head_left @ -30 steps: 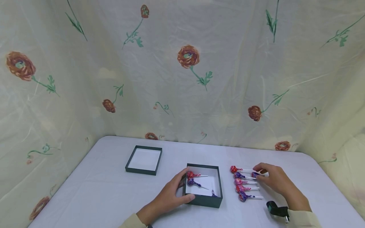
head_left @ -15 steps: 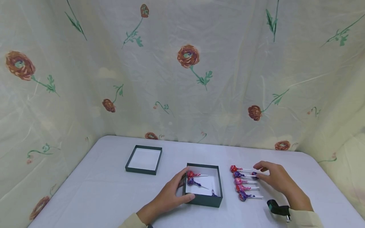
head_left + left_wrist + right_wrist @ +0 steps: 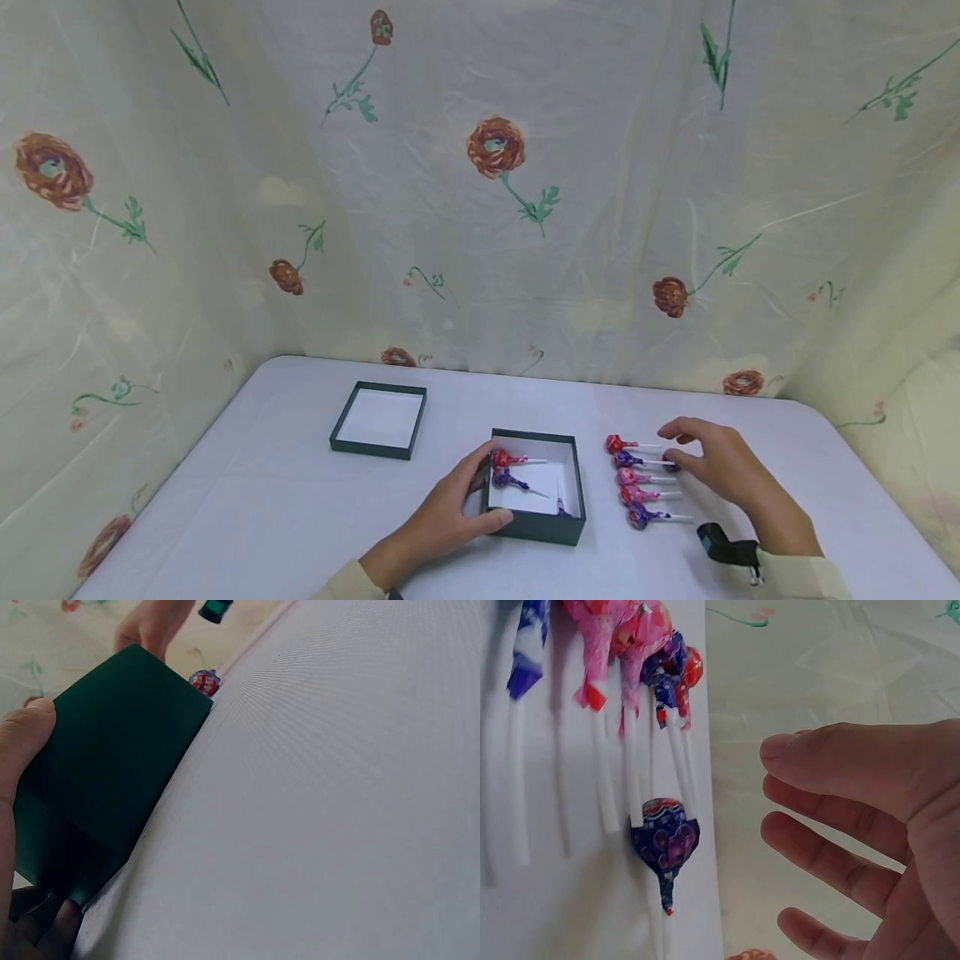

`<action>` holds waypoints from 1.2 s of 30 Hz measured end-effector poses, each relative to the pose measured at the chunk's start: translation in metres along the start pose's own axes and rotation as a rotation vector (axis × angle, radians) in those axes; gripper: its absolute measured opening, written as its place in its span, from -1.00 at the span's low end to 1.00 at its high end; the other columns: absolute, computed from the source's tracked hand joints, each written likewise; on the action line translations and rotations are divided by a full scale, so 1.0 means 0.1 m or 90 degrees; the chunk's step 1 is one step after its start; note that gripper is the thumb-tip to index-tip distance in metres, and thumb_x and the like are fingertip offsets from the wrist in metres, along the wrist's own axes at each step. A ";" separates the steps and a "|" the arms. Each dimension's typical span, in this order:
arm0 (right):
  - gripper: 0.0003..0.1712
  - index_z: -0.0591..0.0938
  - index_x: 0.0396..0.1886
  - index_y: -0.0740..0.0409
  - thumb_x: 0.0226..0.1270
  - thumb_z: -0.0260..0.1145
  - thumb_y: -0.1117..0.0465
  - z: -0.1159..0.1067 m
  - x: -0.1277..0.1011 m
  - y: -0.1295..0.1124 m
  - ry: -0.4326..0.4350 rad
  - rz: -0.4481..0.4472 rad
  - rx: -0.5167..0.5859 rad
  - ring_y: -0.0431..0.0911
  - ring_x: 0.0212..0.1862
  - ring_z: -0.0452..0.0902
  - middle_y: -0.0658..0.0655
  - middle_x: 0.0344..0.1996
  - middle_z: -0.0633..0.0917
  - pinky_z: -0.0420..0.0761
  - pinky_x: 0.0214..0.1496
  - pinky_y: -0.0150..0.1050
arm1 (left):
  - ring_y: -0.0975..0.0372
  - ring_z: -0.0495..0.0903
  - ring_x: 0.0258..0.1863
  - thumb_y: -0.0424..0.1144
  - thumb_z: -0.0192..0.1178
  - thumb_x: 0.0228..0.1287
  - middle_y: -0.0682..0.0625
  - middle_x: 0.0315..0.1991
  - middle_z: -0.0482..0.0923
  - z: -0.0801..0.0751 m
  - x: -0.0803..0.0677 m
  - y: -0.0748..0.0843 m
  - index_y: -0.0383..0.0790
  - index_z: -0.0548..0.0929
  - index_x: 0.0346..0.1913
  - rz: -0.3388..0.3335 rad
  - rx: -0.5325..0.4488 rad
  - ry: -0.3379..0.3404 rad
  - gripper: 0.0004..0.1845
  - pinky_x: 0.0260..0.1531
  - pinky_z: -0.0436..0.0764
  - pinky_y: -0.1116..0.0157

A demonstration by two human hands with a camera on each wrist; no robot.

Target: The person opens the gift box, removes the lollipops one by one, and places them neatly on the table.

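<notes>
A dark green open box [image 3: 537, 527] sits on the white table and holds a red lollipop [image 3: 500, 459] and a purple lollipop [image 3: 502, 477]. My left hand [image 3: 457, 504] grips the box's left near corner; in the left wrist view my thumb [image 3: 26, 726] lies on its outer wall [image 3: 112, 772]. Right of the box several wrapped lollipops [image 3: 628, 478] lie in a row with sticks pointing right. One purple lollipop [image 3: 670, 463] [image 3: 665, 840] lies alone by the stick ends. My right hand [image 3: 708, 462] [image 3: 855, 817] hovers just over it with fingers spread, holding nothing.
A second shallow dark green tray [image 3: 378, 421] with a white inside lies to the left, farther back. A black strap [image 3: 723, 546] is on my right wrist. Floral cloth [image 3: 495, 208] walls in the table on three sides.
My right hand has released the lone purple lollipop it pinched a second ago, lifted slightly and spread its fingers. The left hand and box have not moved.
</notes>
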State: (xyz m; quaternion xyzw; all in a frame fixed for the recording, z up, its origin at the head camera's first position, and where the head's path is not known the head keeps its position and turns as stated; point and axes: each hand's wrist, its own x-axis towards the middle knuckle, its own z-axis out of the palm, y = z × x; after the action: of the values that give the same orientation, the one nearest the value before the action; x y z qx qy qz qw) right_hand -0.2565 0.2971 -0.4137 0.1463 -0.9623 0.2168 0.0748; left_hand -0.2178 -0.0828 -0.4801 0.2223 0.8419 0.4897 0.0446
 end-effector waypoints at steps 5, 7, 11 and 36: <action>-0.71 0.68 -0.07 0.15 0.18 0.42 0.30 -0.01 0.01 -0.10 -0.002 -0.001 0.001 0.14 -0.06 0.59 0.16 -0.13 0.70 0.53 0.02 0.26 | 0.11 0.16 0.43 0.16 0.27 0.18 0.09 0.48 0.09 0.01 0.00 0.00 0.19 0.04 0.51 0.000 0.003 0.000 -0.09 0.36 0.23 -0.01; -0.72 0.68 -0.08 0.15 0.18 0.42 0.30 0.00 0.02 -0.15 -0.001 -0.007 0.006 0.13 -0.06 0.59 0.15 -0.14 0.71 0.53 0.03 0.25 | 0.11 0.16 0.43 0.16 0.28 0.18 0.09 0.48 0.10 0.01 0.00 0.00 0.19 0.04 0.51 -0.001 0.001 0.000 -0.09 0.35 0.24 0.00; -0.71 0.68 -0.08 0.15 0.17 0.42 0.30 0.02 0.03 -0.24 0.001 -0.015 0.019 0.11 -0.06 0.59 0.14 -0.14 0.71 0.54 0.04 0.23 | 0.12 0.16 0.43 0.16 0.28 0.18 0.10 0.48 0.09 0.00 0.00 0.01 0.19 0.04 0.51 -0.003 0.000 -0.001 -0.09 0.35 0.25 0.02; -0.71 0.68 -0.09 0.06 0.17 0.45 0.20 0.20 0.05 -0.91 0.002 -0.062 0.061 -0.02 -0.05 0.63 0.04 -0.13 0.71 0.62 0.05 0.02 | 0.10 0.18 0.42 0.16 0.28 0.18 0.08 0.48 0.09 0.01 0.00 0.00 0.21 0.04 0.51 0.000 -0.009 0.000 -0.09 0.33 0.28 0.01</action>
State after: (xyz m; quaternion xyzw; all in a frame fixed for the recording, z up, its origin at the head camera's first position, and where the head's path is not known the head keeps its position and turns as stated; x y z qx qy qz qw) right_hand -0.2343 0.2087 -0.3946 0.1963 -0.9423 0.2591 0.0798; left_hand -0.2172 -0.0820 -0.4813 0.2220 0.8386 0.4953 0.0461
